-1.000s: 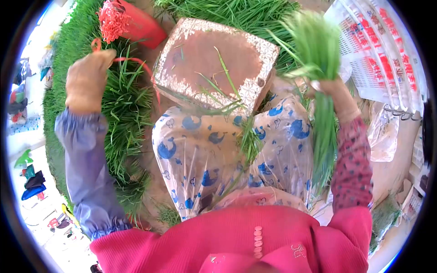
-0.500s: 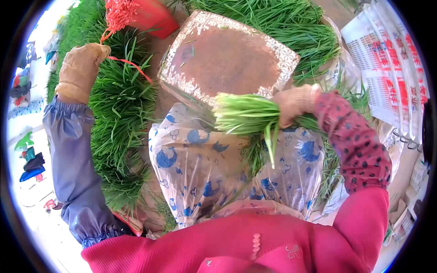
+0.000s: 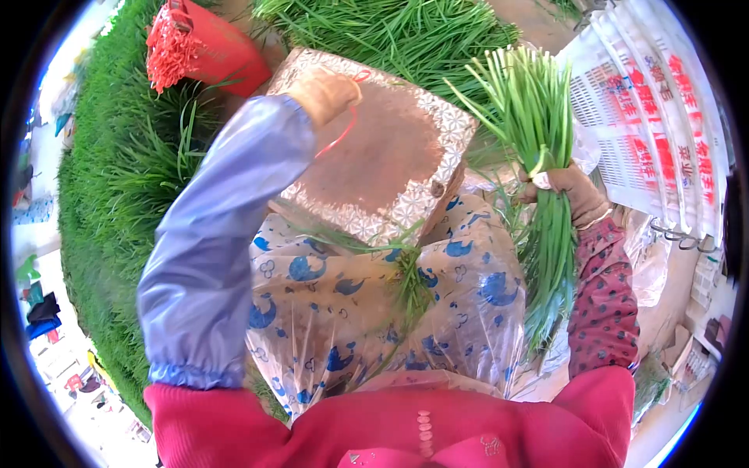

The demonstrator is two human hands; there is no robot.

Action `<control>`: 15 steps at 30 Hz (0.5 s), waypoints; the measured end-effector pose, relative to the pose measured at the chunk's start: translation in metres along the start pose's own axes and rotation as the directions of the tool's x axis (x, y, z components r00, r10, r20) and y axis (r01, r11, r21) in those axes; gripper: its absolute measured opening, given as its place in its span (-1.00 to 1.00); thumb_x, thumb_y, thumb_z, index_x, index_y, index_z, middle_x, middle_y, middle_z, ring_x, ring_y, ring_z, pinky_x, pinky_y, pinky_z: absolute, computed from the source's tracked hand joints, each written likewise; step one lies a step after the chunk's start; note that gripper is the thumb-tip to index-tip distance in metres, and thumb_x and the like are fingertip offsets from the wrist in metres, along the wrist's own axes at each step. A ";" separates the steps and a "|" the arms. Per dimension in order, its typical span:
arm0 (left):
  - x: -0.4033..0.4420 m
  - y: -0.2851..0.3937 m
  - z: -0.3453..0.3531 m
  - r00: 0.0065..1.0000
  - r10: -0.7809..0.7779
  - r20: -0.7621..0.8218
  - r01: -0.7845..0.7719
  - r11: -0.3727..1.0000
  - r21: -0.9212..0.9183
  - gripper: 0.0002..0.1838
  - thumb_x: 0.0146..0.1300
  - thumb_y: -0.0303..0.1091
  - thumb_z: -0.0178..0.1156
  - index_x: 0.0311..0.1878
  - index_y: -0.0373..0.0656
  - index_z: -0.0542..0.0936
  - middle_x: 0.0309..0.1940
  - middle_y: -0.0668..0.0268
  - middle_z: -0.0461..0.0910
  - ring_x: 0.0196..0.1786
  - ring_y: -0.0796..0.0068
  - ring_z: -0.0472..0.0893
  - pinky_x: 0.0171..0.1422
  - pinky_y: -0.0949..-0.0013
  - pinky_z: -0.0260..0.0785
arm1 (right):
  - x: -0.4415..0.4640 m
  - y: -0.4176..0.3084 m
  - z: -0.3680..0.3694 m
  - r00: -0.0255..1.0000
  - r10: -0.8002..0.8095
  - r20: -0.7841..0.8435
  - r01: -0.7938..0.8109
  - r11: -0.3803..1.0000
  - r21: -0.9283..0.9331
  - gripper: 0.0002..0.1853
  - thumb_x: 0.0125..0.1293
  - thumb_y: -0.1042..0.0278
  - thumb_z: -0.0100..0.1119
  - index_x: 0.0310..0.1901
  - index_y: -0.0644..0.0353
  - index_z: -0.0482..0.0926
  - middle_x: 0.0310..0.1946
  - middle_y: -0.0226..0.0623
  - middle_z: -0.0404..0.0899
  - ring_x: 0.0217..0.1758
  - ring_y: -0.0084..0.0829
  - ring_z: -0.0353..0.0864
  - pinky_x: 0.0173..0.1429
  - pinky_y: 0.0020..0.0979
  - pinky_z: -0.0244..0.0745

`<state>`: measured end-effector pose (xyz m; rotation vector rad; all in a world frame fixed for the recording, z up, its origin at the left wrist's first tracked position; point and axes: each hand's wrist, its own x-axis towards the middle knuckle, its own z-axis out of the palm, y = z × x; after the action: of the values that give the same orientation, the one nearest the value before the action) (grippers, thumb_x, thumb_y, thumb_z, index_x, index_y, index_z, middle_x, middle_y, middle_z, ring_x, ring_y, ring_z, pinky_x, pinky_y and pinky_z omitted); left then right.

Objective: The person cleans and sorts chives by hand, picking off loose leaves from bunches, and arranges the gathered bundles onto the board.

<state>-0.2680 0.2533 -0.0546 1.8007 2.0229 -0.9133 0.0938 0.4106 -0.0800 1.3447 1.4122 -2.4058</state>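
My right hand (image 3: 576,193), in a tan glove, is wrapped round a bunch of long green chives (image 3: 538,117). The pale cut ends point up and the leaves hang down past the wrist. Pinched in the gloved fingers of my left hand (image 3: 328,93) is a thin red tie (image 3: 346,132), with one end dangling. That hand is over the upper left part of a low block with a patterned white edge and worn brown top (image 3: 382,148). Below the block, a clear plastic sheet with blue whale prints (image 3: 335,312) covers my lap, with loose green leaves (image 3: 409,288) on it.
A red bucket (image 3: 234,58) of red ties (image 3: 172,56) lies tipped at the upper left. Cut chives (image 3: 390,31) are piled behind the block, and a long row of greens (image 3: 101,195) runs down the left. White crates with red lettering (image 3: 647,101) stand at the right.
My left hand has swung right from the row of greens to over the block, bringing the red tie. My right hand has moved right, turning the chives from sideways to upright.
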 end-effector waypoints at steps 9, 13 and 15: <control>-0.007 0.019 0.026 0.994 -0.094 0.049 0.101 0.983 -0.153 -0.19 0.26 -0.48 0.11 0.53 0.27 0.07 0.04 0.05 0.57 -0.03 0.13 0.66 -0.03 0.16 0.56 | 0.017 -0.036 0.048 0.995 0.103 -0.012 -0.096 0.877 -0.471 -0.82 0.17 0.33 0.27 -0.26 0.23 0.69 -0.46 -0.43 0.66 -0.47 -0.59 0.58 -0.36 -0.51 0.45; -0.028 0.043 0.098 0.576 0.578 -0.579 -0.763 0.634 -0.126 -0.34 0.32 -0.04 0.20 0.43 0.05 0.26 -0.03 0.04 0.62 -0.17 0.15 0.70 -0.16 0.25 0.58 | 0.049 -0.055 0.099 0.993 -0.055 -0.107 -0.006 0.866 -0.500 -0.87 0.06 0.38 0.24 -0.39 0.25 0.64 -0.60 -0.32 0.60 -0.59 -0.46 0.56 -0.43 -0.40 0.48; -0.051 0.053 0.075 0.749 0.405 -0.525 -0.641 0.238 -0.730 -0.28 0.26 0.13 0.23 0.37 -0.07 0.34 0.00 0.04 0.61 -0.17 0.18 0.70 -0.17 0.27 0.59 | 0.048 -0.066 0.137 0.988 -0.144 -0.064 0.084 0.825 -0.559 -0.78 0.05 0.38 0.25 -0.25 0.26 0.62 -0.54 -0.27 0.61 -0.52 -0.41 0.60 -0.37 -0.38 0.51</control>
<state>-0.2227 0.1684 -0.0953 1.6833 1.2704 0.5787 -0.0540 0.3666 -0.0389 1.2603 2.0584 -1.7596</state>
